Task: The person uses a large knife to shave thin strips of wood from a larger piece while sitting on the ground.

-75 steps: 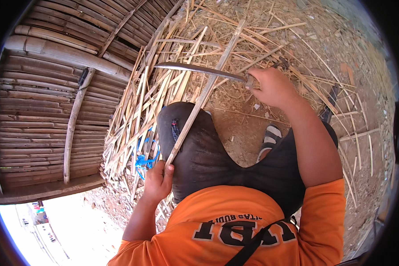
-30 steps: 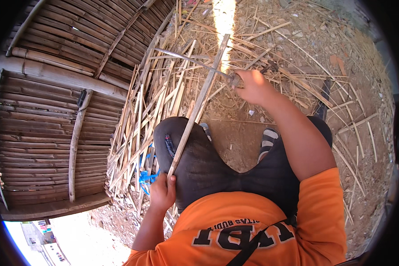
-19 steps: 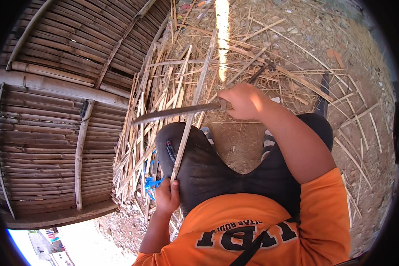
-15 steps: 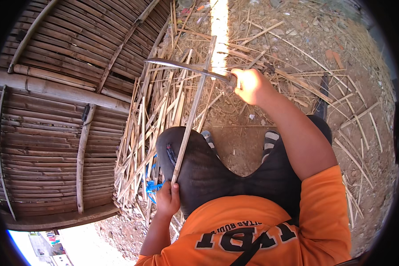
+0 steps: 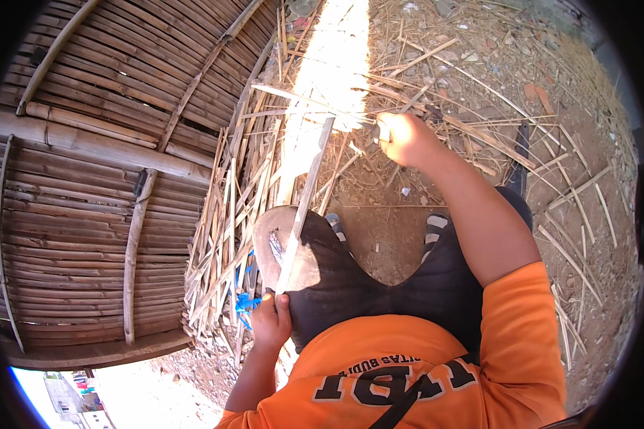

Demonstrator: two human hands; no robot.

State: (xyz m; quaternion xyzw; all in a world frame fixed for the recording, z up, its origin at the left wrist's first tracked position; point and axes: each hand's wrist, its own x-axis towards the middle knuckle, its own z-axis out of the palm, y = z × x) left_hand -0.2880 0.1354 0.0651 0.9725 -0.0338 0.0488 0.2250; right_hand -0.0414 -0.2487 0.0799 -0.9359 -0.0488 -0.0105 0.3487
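My left hand (image 5: 270,322) is closed around the lower end of a long split bamboo strip (image 5: 304,204). The strip slants up and away across my left thigh, and its far end stands free between my knees and the pile. My right hand (image 5: 410,141) grips the handle of a sickle (image 5: 279,92) beyond my knees. Its slim, slightly curved blade points left, just past the strip's far end. Glare washes out part of the blade, so contact with the strip cannot be made out.
Loose bamboo strips (image 5: 218,243) are heaped along my left side, beside a slatted bamboo wall (image 5: 64,250). Blue plastic (image 5: 247,302) lies near my left hand. More strips and splinters litter the dirt (image 5: 390,236) ahead and right. A dark long object (image 5: 520,161) lies beyond my right knee.
The bamboo strip's far end now stops shorter than before. The sickle blade has shifted slightly away from me, past that end. Sunlight now covers my left knee and more ground.
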